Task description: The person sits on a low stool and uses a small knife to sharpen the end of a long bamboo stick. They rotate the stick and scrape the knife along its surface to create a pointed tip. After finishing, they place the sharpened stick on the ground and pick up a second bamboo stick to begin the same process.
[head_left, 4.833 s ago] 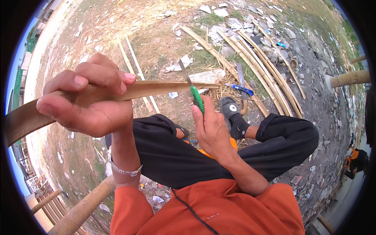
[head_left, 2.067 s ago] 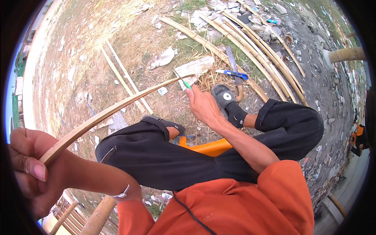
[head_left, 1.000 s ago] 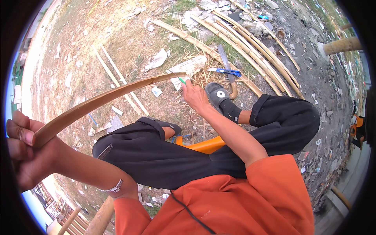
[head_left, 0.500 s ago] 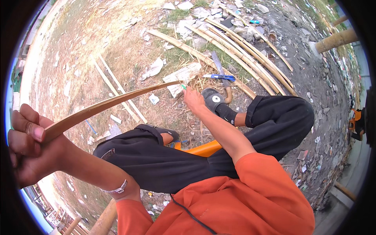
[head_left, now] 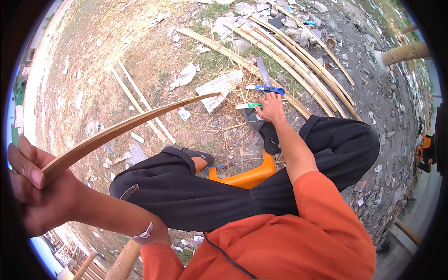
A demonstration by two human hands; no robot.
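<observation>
On the far left my left hand [head_left: 39,186] is closed around the thick end of a long bamboo strip [head_left: 126,123], pinched between thumb and fingers. The strip curves across to the centre, and its thin tip hangs free near a pale wooden block [head_left: 219,88]. My right hand [head_left: 271,109] grips a green-handled cutter knife [head_left: 252,106], its blade pointing left, above my right shoe. Just past these fingers lies a blue cutter knife [head_left: 266,89], resting across the metal blade [head_left: 262,70] of a larger tool. My right hand partly hides that tool.
Several split bamboo lengths [head_left: 294,63] lie at the upper right. Two thin strips [head_left: 140,102] lie left of centre. An orange plastic stool [head_left: 247,177] shows between my legs. A bamboo post [head_left: 405,53] stands at the right. Scraps litter the ground.
My right hand has moved right, away from the strip's tip, carrying the green cutter knife to beside the blue one. The left hand still holds the strip and has shifted slightly down.
</observation>
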